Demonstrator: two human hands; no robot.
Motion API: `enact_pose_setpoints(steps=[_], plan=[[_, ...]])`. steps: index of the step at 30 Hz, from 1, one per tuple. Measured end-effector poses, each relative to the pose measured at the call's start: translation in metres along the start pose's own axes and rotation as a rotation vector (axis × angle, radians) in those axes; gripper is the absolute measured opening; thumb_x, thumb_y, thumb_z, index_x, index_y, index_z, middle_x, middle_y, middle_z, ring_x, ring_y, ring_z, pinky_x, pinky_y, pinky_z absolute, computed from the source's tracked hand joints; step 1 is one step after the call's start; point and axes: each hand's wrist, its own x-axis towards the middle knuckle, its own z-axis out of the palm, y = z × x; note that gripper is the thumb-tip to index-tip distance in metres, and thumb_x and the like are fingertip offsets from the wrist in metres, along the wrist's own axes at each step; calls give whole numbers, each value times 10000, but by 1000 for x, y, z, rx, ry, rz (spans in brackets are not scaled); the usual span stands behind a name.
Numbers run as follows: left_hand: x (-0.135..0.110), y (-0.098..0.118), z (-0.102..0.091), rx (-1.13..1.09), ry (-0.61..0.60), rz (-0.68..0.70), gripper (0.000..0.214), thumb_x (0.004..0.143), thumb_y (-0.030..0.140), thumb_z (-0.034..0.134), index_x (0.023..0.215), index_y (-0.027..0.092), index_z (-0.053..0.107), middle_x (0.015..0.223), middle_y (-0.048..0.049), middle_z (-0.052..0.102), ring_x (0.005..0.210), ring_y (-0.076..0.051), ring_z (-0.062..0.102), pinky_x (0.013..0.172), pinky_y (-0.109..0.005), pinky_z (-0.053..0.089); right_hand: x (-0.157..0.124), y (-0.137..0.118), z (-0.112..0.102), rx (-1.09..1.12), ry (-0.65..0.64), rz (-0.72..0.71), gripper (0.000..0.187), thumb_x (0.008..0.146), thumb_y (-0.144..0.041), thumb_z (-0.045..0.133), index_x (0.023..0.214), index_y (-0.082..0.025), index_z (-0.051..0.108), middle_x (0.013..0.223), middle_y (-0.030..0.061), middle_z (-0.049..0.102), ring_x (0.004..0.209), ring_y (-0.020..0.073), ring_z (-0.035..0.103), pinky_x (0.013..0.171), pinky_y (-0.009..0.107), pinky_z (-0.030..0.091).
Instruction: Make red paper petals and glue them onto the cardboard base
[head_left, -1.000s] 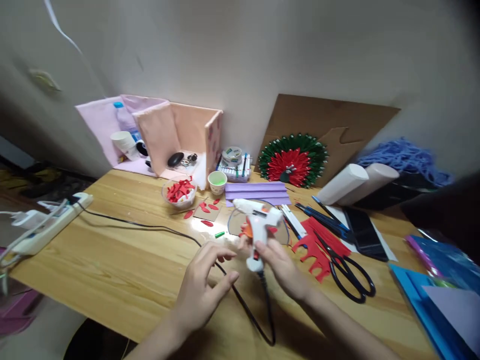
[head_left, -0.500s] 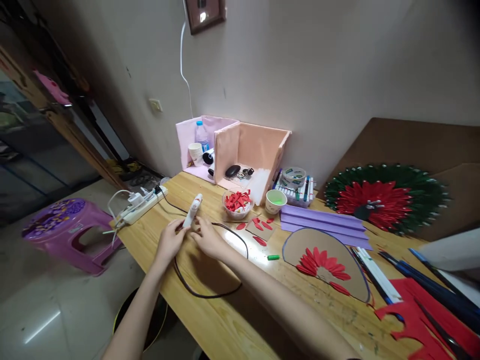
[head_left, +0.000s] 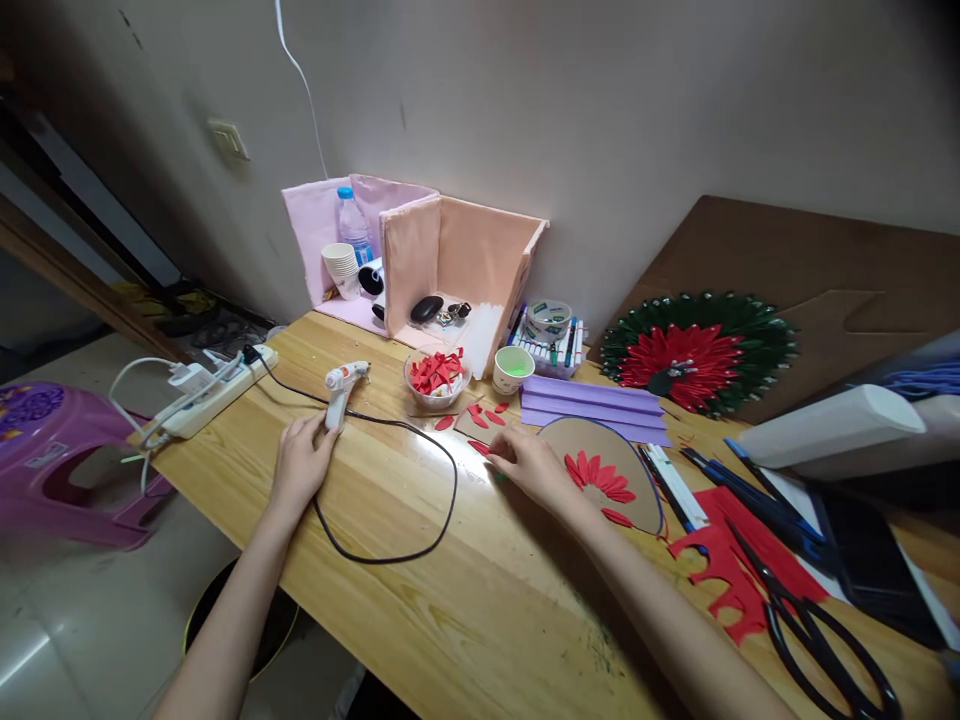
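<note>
My left hand (head_left: 304, 462) is closed round the handle of a white glue gun (head_left: 342, 395), which stands upright on the table with its nozzle to the right. Its black cord (head_left: 409, 560) loops over the wood. My right hand (head_left: 529, 465) is low over the table, fingers bent and a little apart, beside a loose red petal (head_left: 478, 448). A bit of green (head_left: 501, 478) shows beneath it. More red petals (head_left: 477, 414) lie on a small cardboard piece. Right of that hand is a cardboard fan shape (head_left: 559, 435) with red petals (head_left: 600, 475) on it.
A bowl of red scraps (head_left: 437, 380) and a paper cup (head_left: 514, 370) stand behind. Purple folded paper (head_left: 592, 408), black scissors (head_left: 817, 640) and red felt (head_left: 731, 560) lie rightward. A power strip (head_left: 217, 395) is at the left edge.
My right hand has left the glue gun and moved right, over to the loose petal. My left hand still holds the gun, now lower and turned. The view has shifted right and down.
</note>
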Motion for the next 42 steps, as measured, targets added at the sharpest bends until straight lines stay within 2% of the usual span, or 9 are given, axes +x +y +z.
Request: enact_pose_setpoints(steps=[2, 4, 8, 12, 19, 24, 28, 34, 42], plan=[[-12, 20, -5, 108, 171, 62, 396, 825, 361, 524, 1142, 130, 576, 1143, -158, 562, 1103, -305, 481, 979, -468, 346, 2, -2, 7, -20, 8, -11, 21, 776, -180, 558, 765, -169, 572, 784, 45, 612, 729, 169, 544, 648, 273, 399], [-24, 45, -7, 106, 259, 162, 332, 853, 303, 516, 1144, 151, 560, 1105, -136, 560, 1079, -273, 496, 962, -428, 370, 5, -3, 13, -49, 35, -30, 38, 767, -149, 539, 738, -171, 550, 772, 46, 607, 728, 170, 542, 657, 273, 401], [-41, 95, 3, -13, 167, 359, 201, 867, 209, 512, 1057, 191, 575, 1040, -91, 570, 1024, -232, 528, 942, -400, 394, 9, -1, 20, -87, 79, -36, 95, 763, -104, 495, 707, -177, 517, 755, 60, 591, 718, 179, 529, 655, 284, 395], [-46, 135, 22, -116, 62, 428, 186, 881, 176, 482, 1049, 194, 562, 1022, -82, 568, 999, -218, 529, 909, -389, 415, 7, -1, 13, -83, 83, -49, 88, 780, -125, 503, 715, -183, 514, 759, 62, 590, 722, 181, 527, 645, 283, 394], [-53, 185, 61, -202, -328, 535, 173, 914, 220, 437, 1051, 192, 540, 1033, -76, 588, 1015, -220, 524, 873, -374, 429, -42, 19, -43, -98, 125, -269, 80, 834, -150, 490, 767, -181, 520, 787, 59, 575, 753, 178, 514, 668, 285, 401], [-62, 223, 98, -192, -488, 643, 173, 919, 230, 417, 987, 172, 564, 973, -84, 600, 943, -222, 550, 820, -373, 451, -99, 71, -93, -263, 52, -168, 94, 836, -133, 487, 765, -177, 532, 778, 68, 567, 763, 191, 514, 670, 294, 404], [-71, 256, 132, -167, -531, 764, 178, 908, 190, 405, 916, 175, 582, 929, -81, 596, 900, -220, 555, 777, -365, 464, -131, 106, -117, -363, -13, -63, 108, 849, -137, 478, 778, -170, 554, 798, 78, 581, 763, 190, 520, 669, 296, 411], [-78, 275, 170, -182, -504, 826, 187, 896, 146, 397, 898, 166, 583, 929, -92, 605, 909, -225, 551, 788, -373, 454, -132, 109, -112, -477, -39, -30, 141, 867, -156, 473, 794, -156, 594, 807, 89, 599, 764, 192, 524, 660, 296, 403], [-70, 271, 165, -183, -484, 786, 199, 908, 168, 388, 887, 167, 586, 918, -80, 600, 892, -214, 543, 783, -354, 437, -115, 95, -103, -498, -93, 25, 156, 873, -158, 475, 791, -139, 606, 816, 103, 611, 774, 197, 531, 644, 292, 384]])
